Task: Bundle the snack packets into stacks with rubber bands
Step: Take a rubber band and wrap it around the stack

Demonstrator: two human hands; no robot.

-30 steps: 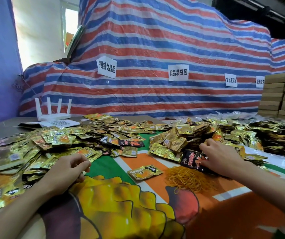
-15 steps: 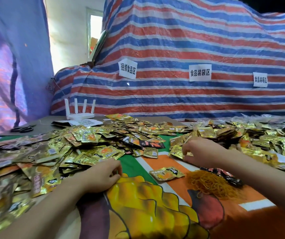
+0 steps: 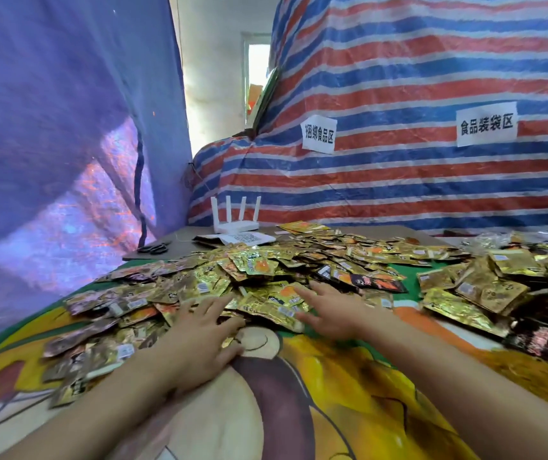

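My left hand point(image 3: 201, 336) flat and open at the edge of the snack packets point(image 3: 259, 265), my right hand point(image 3: 334, 315) open too, fingertips on the same pile, gripping nothing

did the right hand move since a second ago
Yes. The right hand has crossed leftward past the black packet, from the right-hand pile to the gold packets beside the left hand.

Left hand point(image 3: 199, 336), right hand point(image 3: 329, 313) outspread (flat).
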